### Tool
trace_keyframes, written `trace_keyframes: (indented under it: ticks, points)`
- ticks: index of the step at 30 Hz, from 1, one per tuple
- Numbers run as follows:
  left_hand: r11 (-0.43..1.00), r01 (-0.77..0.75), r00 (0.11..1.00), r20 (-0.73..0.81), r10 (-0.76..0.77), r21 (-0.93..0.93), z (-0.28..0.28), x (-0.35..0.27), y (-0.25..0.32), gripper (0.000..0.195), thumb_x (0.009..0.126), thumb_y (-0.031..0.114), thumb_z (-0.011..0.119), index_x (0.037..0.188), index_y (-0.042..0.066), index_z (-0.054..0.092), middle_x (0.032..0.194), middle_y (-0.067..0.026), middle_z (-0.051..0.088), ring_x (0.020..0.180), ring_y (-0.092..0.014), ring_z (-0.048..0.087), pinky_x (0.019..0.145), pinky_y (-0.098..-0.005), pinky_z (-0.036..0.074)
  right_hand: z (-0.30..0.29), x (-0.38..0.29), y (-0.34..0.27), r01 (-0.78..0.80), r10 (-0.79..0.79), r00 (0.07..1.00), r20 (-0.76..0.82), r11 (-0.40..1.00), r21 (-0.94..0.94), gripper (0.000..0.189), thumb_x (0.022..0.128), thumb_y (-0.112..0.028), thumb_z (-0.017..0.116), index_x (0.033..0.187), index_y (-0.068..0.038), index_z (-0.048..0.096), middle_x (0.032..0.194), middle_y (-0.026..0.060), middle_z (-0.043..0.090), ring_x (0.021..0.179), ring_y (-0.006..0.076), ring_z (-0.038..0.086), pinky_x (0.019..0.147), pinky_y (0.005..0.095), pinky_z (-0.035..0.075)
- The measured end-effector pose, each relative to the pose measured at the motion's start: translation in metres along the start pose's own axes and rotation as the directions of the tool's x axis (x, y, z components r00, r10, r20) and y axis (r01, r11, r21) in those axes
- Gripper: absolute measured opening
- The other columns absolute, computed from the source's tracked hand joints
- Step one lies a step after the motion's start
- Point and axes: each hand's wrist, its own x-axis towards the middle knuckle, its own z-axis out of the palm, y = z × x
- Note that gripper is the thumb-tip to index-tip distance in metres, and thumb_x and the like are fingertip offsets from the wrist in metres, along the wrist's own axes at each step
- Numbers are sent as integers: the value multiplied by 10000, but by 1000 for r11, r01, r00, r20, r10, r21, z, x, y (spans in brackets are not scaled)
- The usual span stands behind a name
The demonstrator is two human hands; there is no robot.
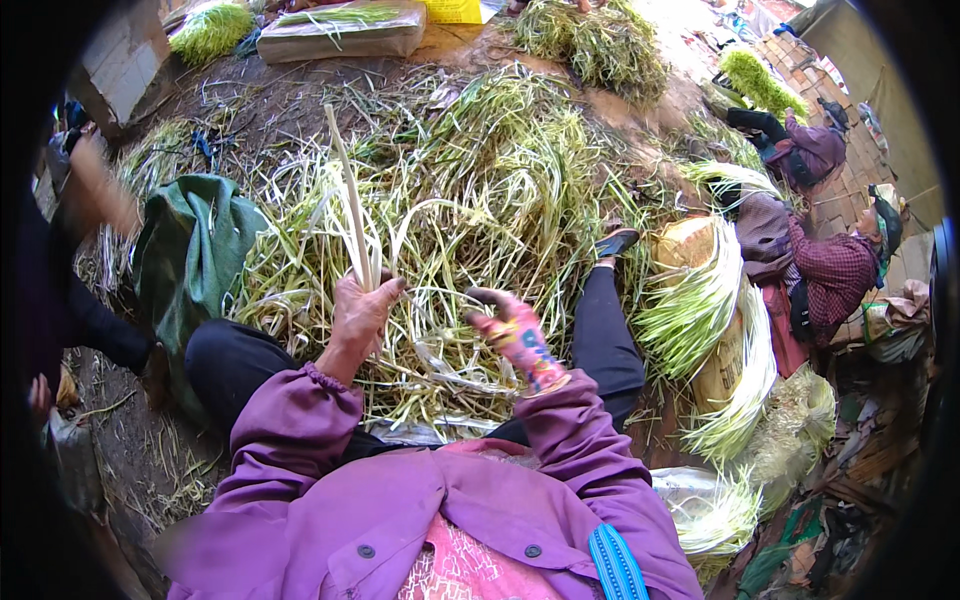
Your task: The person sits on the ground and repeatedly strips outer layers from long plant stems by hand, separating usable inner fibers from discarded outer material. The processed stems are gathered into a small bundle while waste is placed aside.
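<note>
My left hand (358,311) grips a small bunch of pale, blanched stalks (351,195) that stands upright from the fist; a long leaf curls over to its right. My right hand (517,337), in a pink patterned fingerless glove, is a short way to the right and slightly blurred. A thin pale strand (442,291) arches from the left hand to the right fingertips, which look pinched on it. Beneath both hands a heap of loose leaves and stalks (487,195) spreads between my outstretched legs.
Green cloth (199,232) lies by my left knee, near a person's blurred arm (94,184). Bundles of pale stalks (694,300) rest on a sack (724,367) at right. Two people sit beyond. A wrapped block (341,34) and another leaf pile (592,45) are at the back.
</note>
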Motion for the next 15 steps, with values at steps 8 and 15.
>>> trace_keyframes:
  ticks: [8,15]
  points:
    - [986,16,999,53,-7,-163,-15,10,1,98,762,58,668,815,6,604,595,-28,569,365,-45,417,283,-174,288,43,-17,-16,-139,96,894,438,988,68,286,845,-204,601,1089,-56,592,931,33,647,875,93,567,810,255,442]
    - [978,-15,1000,-27,9,-206,-12,11,0,172,799,131,645,872,-18,598,547,-2,537,341,-42,378,281,-178,302,28,-16,-25,-36,20,941,337,999,40,305,877,-318,502,946,-58,644,747,64,655,715,142,608,683,290,461]
